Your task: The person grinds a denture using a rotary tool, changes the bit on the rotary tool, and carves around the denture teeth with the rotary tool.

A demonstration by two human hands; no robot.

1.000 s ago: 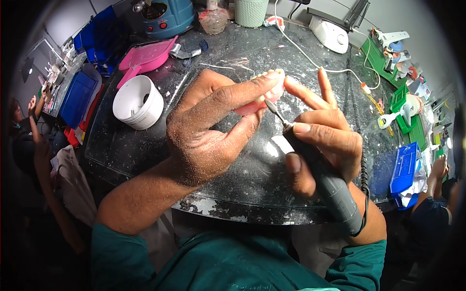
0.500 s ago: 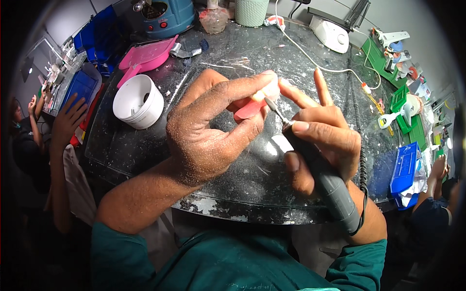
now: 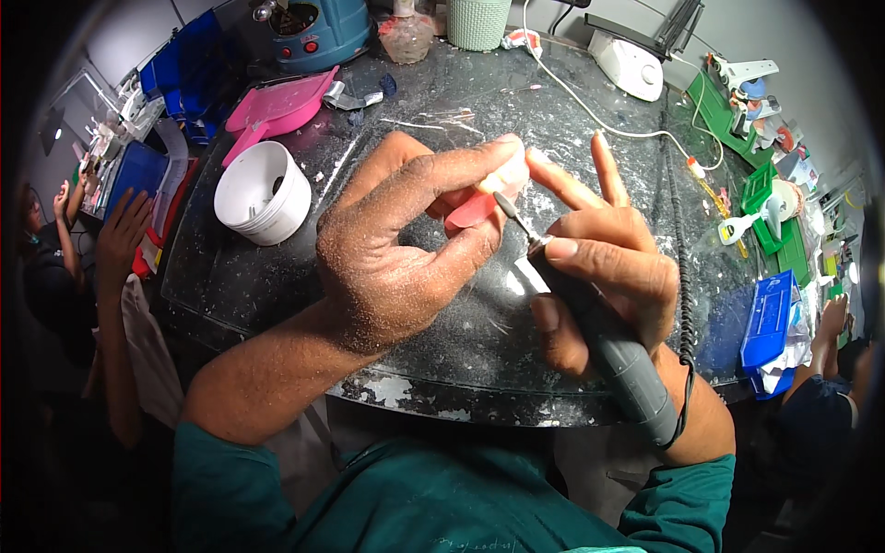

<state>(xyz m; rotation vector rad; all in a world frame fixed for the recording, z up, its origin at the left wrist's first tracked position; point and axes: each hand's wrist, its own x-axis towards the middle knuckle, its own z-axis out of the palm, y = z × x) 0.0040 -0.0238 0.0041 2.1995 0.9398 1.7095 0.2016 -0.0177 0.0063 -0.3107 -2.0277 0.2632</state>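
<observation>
Hands at a dusty dark bench (image 3: pixel 433 369). Nearest, the right hand (image 3: pixel 636 272) has its grip closed around a grey handpiece (image 3: pixel 613 341), a coiled black cord (image 3: pixel 685 304) trailing beside the forearm. Beyond, the left hand (image 3: pixel 396 235), coated in pale dust, pinches a pink denture-like piece (image 3: pixel 472 211) with pale teeth between thumb and fingers, above the bench. The slim bur (image 3: pixel 513 210) points at its near edge — whether they touch cannot be told.

The piece appears light and stiff, probably brittle at its thin rim and slippery where dust lies; its thicker body should offer the surest hold. The left fingers mask much of it, and the right hand's outstretched fingertips crowd its far side.

Around: a blue bin (image 3: pixel 767 323) at right, a white tub (image 3: pixel 277 219) at left, then a pink dustpan (image 3: pixel 277 112); farther back, a white cable (image 3: pixel 590 115) crosses the bench — beyond it stand a blue machine (image 3: pixel 327 46) and a pale green basket (image 3: pixel 477 25)
</observation>
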